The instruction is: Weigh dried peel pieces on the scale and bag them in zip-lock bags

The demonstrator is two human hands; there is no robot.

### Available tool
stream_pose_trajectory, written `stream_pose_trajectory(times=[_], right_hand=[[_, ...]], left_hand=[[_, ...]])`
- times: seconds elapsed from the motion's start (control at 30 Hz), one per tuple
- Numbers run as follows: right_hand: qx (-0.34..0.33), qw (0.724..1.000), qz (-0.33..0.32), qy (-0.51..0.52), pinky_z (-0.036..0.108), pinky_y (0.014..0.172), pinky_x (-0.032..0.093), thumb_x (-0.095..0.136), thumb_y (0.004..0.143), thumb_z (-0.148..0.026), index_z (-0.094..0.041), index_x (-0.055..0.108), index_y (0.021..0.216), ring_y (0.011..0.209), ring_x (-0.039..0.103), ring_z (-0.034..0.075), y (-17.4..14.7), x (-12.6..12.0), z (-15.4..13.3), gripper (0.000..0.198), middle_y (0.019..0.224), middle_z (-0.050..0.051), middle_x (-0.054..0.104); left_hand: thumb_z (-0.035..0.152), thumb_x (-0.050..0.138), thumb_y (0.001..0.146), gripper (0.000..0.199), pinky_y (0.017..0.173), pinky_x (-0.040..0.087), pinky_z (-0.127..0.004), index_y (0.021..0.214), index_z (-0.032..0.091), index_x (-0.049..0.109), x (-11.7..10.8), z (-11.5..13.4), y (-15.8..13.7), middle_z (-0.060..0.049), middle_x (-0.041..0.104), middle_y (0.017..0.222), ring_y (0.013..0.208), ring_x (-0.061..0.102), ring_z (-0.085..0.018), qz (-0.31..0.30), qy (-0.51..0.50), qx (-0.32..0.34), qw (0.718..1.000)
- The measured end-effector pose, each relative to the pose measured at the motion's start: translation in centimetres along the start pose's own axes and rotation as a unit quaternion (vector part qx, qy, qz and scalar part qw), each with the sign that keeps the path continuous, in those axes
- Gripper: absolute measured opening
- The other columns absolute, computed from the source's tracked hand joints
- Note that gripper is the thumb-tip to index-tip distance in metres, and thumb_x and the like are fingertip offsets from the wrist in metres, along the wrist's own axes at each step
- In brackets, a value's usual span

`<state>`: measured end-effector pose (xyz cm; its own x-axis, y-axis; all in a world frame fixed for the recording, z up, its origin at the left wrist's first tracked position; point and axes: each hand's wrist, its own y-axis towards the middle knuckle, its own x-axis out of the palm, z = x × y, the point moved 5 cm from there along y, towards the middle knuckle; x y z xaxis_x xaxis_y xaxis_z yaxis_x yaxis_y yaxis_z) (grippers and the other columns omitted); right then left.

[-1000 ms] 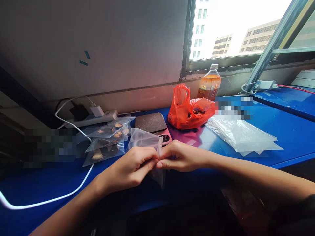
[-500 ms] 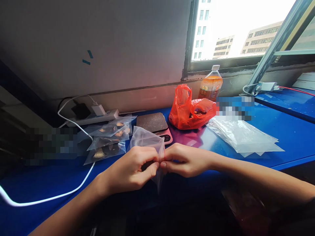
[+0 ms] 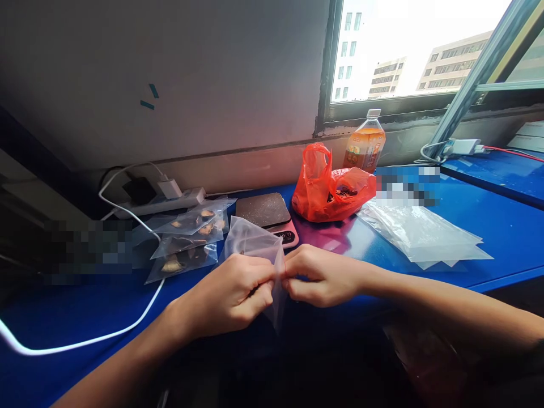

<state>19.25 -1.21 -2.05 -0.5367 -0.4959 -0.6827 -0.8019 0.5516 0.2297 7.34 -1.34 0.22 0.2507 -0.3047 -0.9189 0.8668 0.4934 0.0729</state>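
Hands (image 3: 229, 292) both pinch a translucent plastic bag (image 3: 251, 238) over the glossy blue table (image 3: 476, 209), partly hiding a pink, dark-topped scale (image 3: 261, 209) near a red plastic carrier bag (image 3: 314, 201); leftward, a white cable (image 3: 55, 349) meets clear filled bags (image 3: 195, 258).

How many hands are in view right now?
2: the left hand at lower middle, and the right hand just right of it, both gripping the clear bag.

Hands (image 3: 232, 294): two. Held clear bag (image 3: 250, 238): one. Clock from hands: filled bags (image 3: 187, 243), at least three, 10 o'clock; scale (image 3: 261, 209), one, 12 o'clock; red bag (image 3: 329, 201), one, bottle (image 3: 366, 148), one, both 1 o'clock; flat bags (image 3: 425, 233), at least three, 2 o'clock.
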Motion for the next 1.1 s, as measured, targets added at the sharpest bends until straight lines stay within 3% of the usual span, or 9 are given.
stream_pose_trajectory(times=[0.23,0.47,0.6,0.7,0.8,0.87,0.97,1.1], right_hand=[[0.01,0.999,0.025,0.041,0.02,0.058,0.033,0.044,0.076,-0.011,-0.016,0.04,0.062,0.059,0.038,0.007,-0.1,-0.4,-0.4,0.015,0.063,-0.004,0.043],[0.002,0.997,0.041,0.072,0.021,0.063,0.037,0.044,0.077,-0.013,-0.015,0.042,0.062,0.065,0.044,0.009,-0.1,-0.9,-0.4,0.016,0.066,-0.002,0.046],[0.026,0.996,0.079,0.037,0.021,0.059,0.034,0.045,0.074,-0.011,-0.015,0.043,0.057,0.06,0.041,0.008,-0.1,-1.2,-0.2,0.017,0.061,-0.002,0.047],[0.055,0.989,0.128,-0.046,0.022,0.054,0.029,0.046,0.073,-0.012,-0.015,0.041,0.052,0.054,0.038,0.007,-0.3,-1.7,-0.3,0.021,0.056,-0.002,0.046],[0.063,0.964,0.212,-0.146,0.023,0.055,0.029,0.05,0.073,-0.015,-0.016,0.048,0.057,0.054,0.041,0.008,-0.6,-2.2,-0.7,0.016,0.056,-0.002,0.049],[0.055,0.94,0.268,-0.205,0.024,0.058,0.034,0.053,0.074,-0.02,-0.015,0.059,0.077,0.06,0.05,0.011,-0.7,-2.3,-1.1,0.009,0.066,0.001,0.058],[0.042,0.897,0.342,-0.276,0.028,0.063,0.039,0.055,0.074,-0.024,-0.011,0.055,0.11,0.068,0.059,0.017,-0.9,-2.0,-1.5,0.038,0.076,0.004,0.065],[0.013,0.844,0.428,-0.323,0.028,0.067,0.042,0.056,0.073,-0.019,-0.015,0.052,0.112,0.068,0.061,0.016,-1.4,-1.8,-2.0,0.039,0.077,0.002,0.066]], left_hand=[[0.014,0.037,0.083,0.019,0.056,0.034,-0.023,0.066,0.017,0.044,-0.8,0.4,0.1,0.0,0.052,0.066,0.059,0.047,-0.011,0.061,-0.049,0.034,0.996],[0.02,0.033,0.088,0.026,0.056,0.034,-0.024,0.062,0.017,0.039,-1.1,0.0,-0.1,0.001,0.045,0.063,0.058,0.042,-0.011,0.056,-0.075,0.015,0.995],[0.019,0.034,0.087,0.026,0.055,0.032,-0.024,0.061,0.017,0.038,-1.2,0.2,0.1,0.002,0.044,0.06,0.056,0.04,-0.01,0.069,-0.06,0.009,0.996],[0.016,0.035,0.085,0.024,0.054,0.032,-0.024,0.061,0.017,0.039,-1.3,0.3,0.2,0.002,0.045,0.059,0.055,0.04,-0.01,0.085,-0.038,-0.002,0.996],[0.014,0.036,0.083,0.024,0.054,0.032,-0.023,0.059,0.017,0.039,-1.3,0.3,0.2,0.001,0.047,0.059,0.054,0.042,-0.01,0.103,-0.011,-0.01,0.995],[0.014,0.037,0.083,0.023,0.055,0.034,-0.023,0.061,0.017,0.043,-1.1,0.3,0.3,0.0,0.051,0.061,0.056,0.045,-0.011,0.103,-0.003,-0.011,0.995],[0.014,0.037,0.082,0.021,0.057,0.036,-0.024,0.065,0.016,0.049,-0.4,0.3,0.4,-0.001,0.056,0.065,0.058,0.05,-0.012,0.086,-0.001,-0.014,0.996],[0.015,0.036,0.082,0.022,0.057,0.038,-0.025,0.064,0.016,0.05,0.1,0.2,0.5,-0.002,0.057,0.064,0.058,0.051,-0.013,0.074,-0.003,-0.021,0.997]])
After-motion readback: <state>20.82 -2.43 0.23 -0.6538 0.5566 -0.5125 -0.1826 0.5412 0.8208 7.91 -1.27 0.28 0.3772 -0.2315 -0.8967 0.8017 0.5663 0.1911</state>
